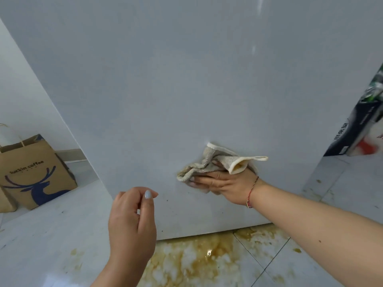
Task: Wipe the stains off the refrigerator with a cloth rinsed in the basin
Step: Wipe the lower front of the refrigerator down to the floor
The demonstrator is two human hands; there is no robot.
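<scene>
While the head view is looking down along the pale grey refrigerator (pixel 186 90), the items are listing as follows.

Item: right hand (pixel 226 184). It is lying flat against the lower part of the refrigerator panel, fingers straight and together, pointing toward the left edge of the panel. It is pressing the cloth (pixel 215 162) onto the surface; a red string bracelet (pixel 251 191) is sitting on the wrist.

Item: cloth. Beige-grey, crumpled, with a pale hem and a small hanging loop sticking out toward the right edge of the panel. It is bunching above and under the right fingers, touching the refrigerator low on the panel, and showing a yellowish mark on one folded corner.

Item: left hand (pixel 132 222). It is hovering in front of the bottom of the refrigerator, apart from the panel, fingers loosely curled with the thumb near the forefinger, and holding nothing.

Item: floor (pixel 41 245). Pale glossy tiles; a brown-yellow spill (pixel 196 257) is spreading along the bottom edge of the refrigerator, with smaller splashes beside it.

Item: brown paper bag (pixel 35 172), printed with a dark blue deer and the words "luckin coffee", is standing on the floor beyond the left edge of the refrigerator.

Item: dark printed box (pixel 356 129) is showing past the right edge.
</scene>
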